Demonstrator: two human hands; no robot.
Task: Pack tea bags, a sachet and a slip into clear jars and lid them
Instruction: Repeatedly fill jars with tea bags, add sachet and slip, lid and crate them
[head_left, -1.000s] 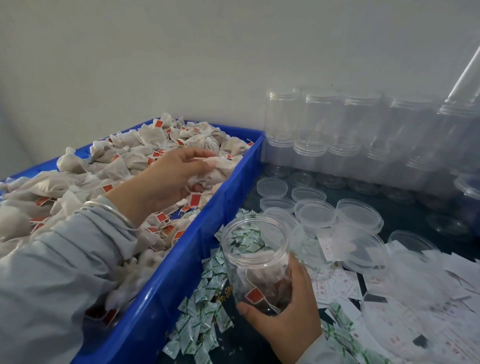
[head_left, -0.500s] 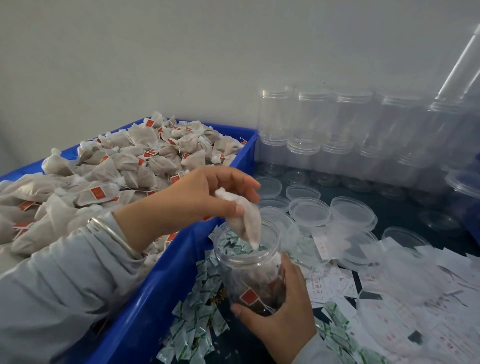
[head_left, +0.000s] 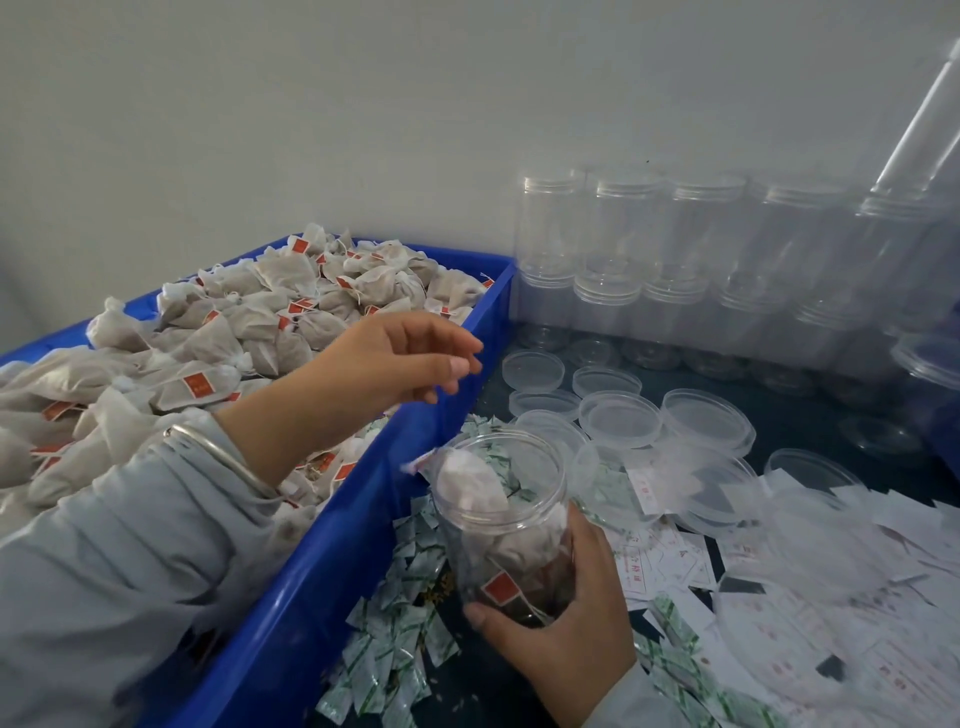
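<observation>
My right hand (head_left: 566, 623) grips a clear jar (head_left: 501, 519) upright beside the blue crate. Inside the jar lie a few tea bags (head_left: 470, 486), one with a red tag showing through the wall. My left hand (head_left: 400, 361) hovers above the crate's right wall, fingers loosely spread, holding nothing. The blue crate (head_left: 332, 561) is heaped with white tea bags (head_left: 260, 322) with red tags. Green-and-white sachets (head_left: 400, 649) lie scattered on the dark table by the jar. White printed slips (head_left: 660, 561) spread to the right.
Empty clear jars (head_left: 623, 260) are stacked in two rows along the back wall. Several clear lids (head_left: 618, 418) lie on the table behind the held jar. More slips and clear plastic cover the right side.
My left hand carried a tea bag from the crate to the jar's mouth, dropped it in, and now lifts away empty. The jar stays in my right hand.
</observation>
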